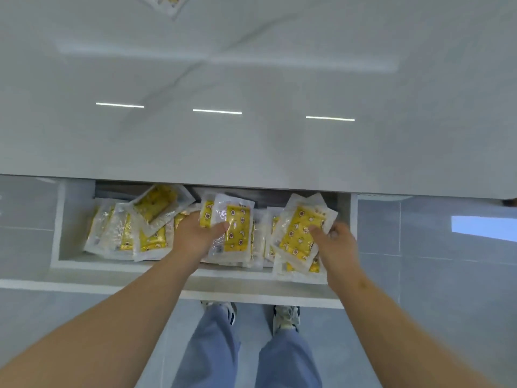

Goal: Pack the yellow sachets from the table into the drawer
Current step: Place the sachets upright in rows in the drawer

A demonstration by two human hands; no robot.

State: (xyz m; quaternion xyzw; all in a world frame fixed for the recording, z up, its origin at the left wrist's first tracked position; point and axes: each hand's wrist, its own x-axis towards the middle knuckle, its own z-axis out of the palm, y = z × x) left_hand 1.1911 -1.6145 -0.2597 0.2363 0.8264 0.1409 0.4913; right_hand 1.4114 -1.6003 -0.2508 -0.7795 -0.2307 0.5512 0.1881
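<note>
We look down over a glossy white table [251,149] into the open drawer [64,219] pulled out beneath its front edge, and both of our bare arms reach into it. Our left hand [195,233] sits near the middle of the drawer, its thumb laid across the clear wrapper of 1 yellow sachet [235,228] and its fingers tucked out of sight underneath, so it pinches that sachet, with a 2nd one showing just behind it. Our right hand [335,245] is at the right end of the drawer, close to the side wall, its thumb pressed on the face of a tilted sachet [300,231] and its fingers curled round the far edge, so it grips that one too. Under and around both hands lie more sachets; a loose heap [126,233] fills the left part of the drawer, with 1 packet [158,204] lying askew on top of it near the back. At the far top edge of the table we make out 1 more sachet [167,2], cut off by the frame. Below the drawer front we see blue jeans [212,354] and 2 pale shoes [285,317] on a grey tiled floor [419,275]
</note>
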